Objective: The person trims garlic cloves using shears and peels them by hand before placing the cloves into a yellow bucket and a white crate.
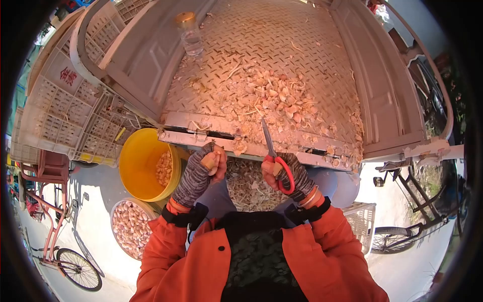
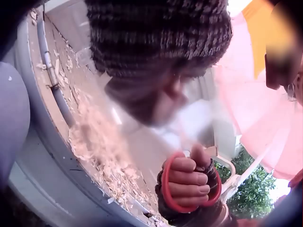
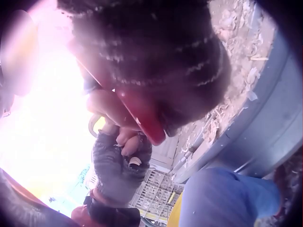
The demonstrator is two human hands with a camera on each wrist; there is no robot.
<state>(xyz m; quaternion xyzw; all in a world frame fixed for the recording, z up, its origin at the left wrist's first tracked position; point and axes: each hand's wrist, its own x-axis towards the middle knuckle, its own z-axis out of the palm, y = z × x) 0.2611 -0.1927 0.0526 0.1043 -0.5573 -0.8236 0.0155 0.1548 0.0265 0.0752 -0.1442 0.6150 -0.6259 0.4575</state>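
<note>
My right hand (image 1: pixel 271 173), in a grey knitted fingerless glove, grips red-handled scissors (image 1: pixel 267 136). Their blades point away over the edge of the metal bed. The left wrist view shows fingers (image 2: pixel 187 182) curled through the red handle loop (image 2: pixel 165 187). My left hand (image 1: pixel 215 163), gloved alike, is to the left of the scissors with its fingers curled. A small pale piece, like a garlic clove (image 3: pixel 136 161), shows in its grasp in the right wrist view; the fingers hide most of it. Both hands are just in front of the bed edge, apart from each other.
Papery skins and loose cloves (image 1: pixel 284 95) lie heaped on the metal truck bed (image 1: pixel 312 30). A jar (image 1: pixel 191 40) stands at its left side. Left of my legs are a yellow bucket (image 1: pixel 133 166) with pale cloves and a basin of pinkish cloves (image 1: pixel 131 224). Plastic crates (image 1: pixel 60 110) stand beyond.
</note>
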